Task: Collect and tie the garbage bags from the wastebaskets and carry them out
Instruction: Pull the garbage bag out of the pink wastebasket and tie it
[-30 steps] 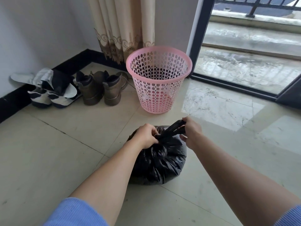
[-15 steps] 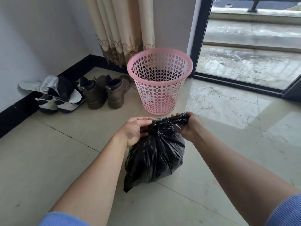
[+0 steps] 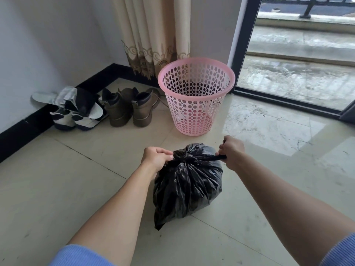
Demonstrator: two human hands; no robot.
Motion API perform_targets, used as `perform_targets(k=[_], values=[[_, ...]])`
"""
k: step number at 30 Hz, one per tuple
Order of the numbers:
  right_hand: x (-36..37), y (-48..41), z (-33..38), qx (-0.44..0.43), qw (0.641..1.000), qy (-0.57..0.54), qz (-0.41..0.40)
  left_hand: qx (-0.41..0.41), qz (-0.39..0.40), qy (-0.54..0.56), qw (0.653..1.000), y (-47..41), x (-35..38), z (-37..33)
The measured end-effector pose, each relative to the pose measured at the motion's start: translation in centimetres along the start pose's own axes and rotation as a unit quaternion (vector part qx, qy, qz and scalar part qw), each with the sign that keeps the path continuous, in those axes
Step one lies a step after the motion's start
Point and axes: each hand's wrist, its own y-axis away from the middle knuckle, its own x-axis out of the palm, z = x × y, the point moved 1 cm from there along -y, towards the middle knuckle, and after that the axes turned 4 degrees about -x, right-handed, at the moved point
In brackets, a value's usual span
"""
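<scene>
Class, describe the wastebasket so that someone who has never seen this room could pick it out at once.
Find the dark-framed glass door and the beige curtain beside it. On the floor in front of them stands the wastebasket. Unlike the brown boots beside it, it is pink, round and full of holes.

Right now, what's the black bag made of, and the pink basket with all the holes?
The black garbage bag looks like thin, glossy plastic film: it crinkles into shiny folds at the gathered neck. The round pink wastebasket seems stiff moulded plastic, smooth and matte: its wall holds neat rows of holes.
</scene>
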Motion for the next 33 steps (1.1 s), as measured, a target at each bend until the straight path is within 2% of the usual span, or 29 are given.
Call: perform_targets(k=[1, 2, 4, 5, 6, 7, 9, 11, 13, 14, 16, 21, 26, 33], values=[[-0.2, -0.2, 0.3, -0.045, 0.993, 0.108, 0.006, 0.004, 0.017, 0.003, 1.000, 0.1, -0.2, -0.2], [-0.4, -0.3, 0.7, -0.105, 0.965, 0.240, 0.016, 0.005, 0.028, 0.014, 0.999, -0.1, -0.6, -0.3], [-0.3, 0.3, 1.8, -0.223, 0.852, 0.473, 0.015, -0.007, 0.010, 0.047, 0.999, -0.8, -1.7, -0.2], [0.2, 1.2, 2.3, -0.277, 0.797, 0.537, 0.008, -0.016, -0.019, 0.062, 0.998, -1.3, -2.2, 0.0], [1.0, 2.2, 2.7, -0.325, 0.759, 0.565, 0.015, -0.027, -0.057, 0.070, 0.996, -1.7, -2.7, 0.3], [2.0, 3.2, 2.7, -0.356, 0.739, 0.570, 0.044, -0.035, -0.094, 0.069, 0.993, -2.0, -3.1, 0.6], [3.8, 4.5, 1.6, -0.359, 0.711, 0.590, 0.133, -0.047, -0.141, 0.025, 0.989, -2.2, -3.5, 1.4], [4.7, 5.4, -0.6, -0.350, 0.642, 0.659, 0.177, -0.049, -0.154, -0.048, 0.986, -2.1, -3.6, 2.1], [4.8, 5.9, -2.7, -0.364, 0.574, 0.712, 0.175, -0.045, -0.154, -0.115, 0.980, -2.1, -3.8, 2.7], [4.8, 6.0, -3.5, -0.367, 0.553, 0.727, 0.175, -0.042, -0.152, -0.142, 0.977, -2.2, -3.8, 3.1], [4.8, 5.8, -5.0, -0.360, 0.541, 0.737, 0.188, -0.032, -0.148, -0.184, 0.971, -2.6, -3.6, 3.6], [3.7, 5.2, -6.6, -0.341, 0.552, 0.735, 0.196, -0.019, -0.135, -0.252, 0.958, -2.9, -2.9, 5.4], [0.2, 7.7, -6.2, -0.274, 0.569, 0.746, 0.210, -0.087, -0.072, -0.331, 0.937, 2.1, -4.0, 8.2], [-2.5, 15.3, 0.8, -0.184, 0.601, 0.744, 0.227, -0.124, -0.007, -0.354, 0.927, 12.5, -6.6, 1.5]])
